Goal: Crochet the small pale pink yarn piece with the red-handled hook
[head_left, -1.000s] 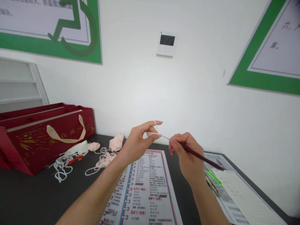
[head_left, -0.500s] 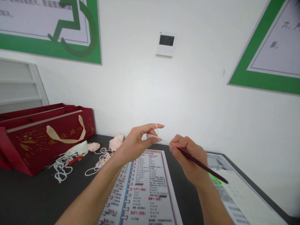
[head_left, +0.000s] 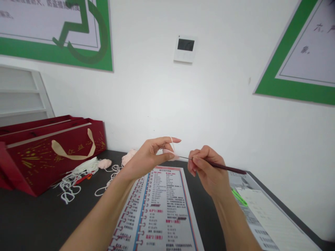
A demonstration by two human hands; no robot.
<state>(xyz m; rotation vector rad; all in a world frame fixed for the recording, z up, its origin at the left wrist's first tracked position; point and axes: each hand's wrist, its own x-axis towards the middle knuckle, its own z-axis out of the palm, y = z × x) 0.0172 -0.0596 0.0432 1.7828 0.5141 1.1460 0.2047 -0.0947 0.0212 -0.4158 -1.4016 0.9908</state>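
Note:
My left hand (head_left: 148, 157) pinches a small pale pink crochet piece (head_left: 171, 154) between thumb and fingers. A strand of pink yarn (head_left: 172, 143) runs over its raised index finger. My right hand (head_left: 209, 167) is closed round a crochet hook (head_left: 227, 166) with a dark red handle; the thin metal shaft points left and meets the crochet piece. The hook's tip is hidden at the work. Beneath my hands lies a printed pattern sheet (head_left: 167, 202) with drawn spiral-binding rings. Behind my left wrist sits a pink yarn ball (head_left: 127, 157), partly covered, with loose strands beside it.
Red gift bags (head_left: 60, 150) stand at the left of the dark table (head_left: 31, 216). Near them lie tangled white yarn (head_left: 70, 184), a small pink yarn piece (head_left: 104, 164) and an orange-red item (head_left: 84, 178). At right are papers (head_left: 272, 209) and a green clip-like item (head_left: 239, 197).
The hook has swung from a steep slant to nearly level, its handle end rising. My right hand has turned with it, and my left hand has shifted slightly left.

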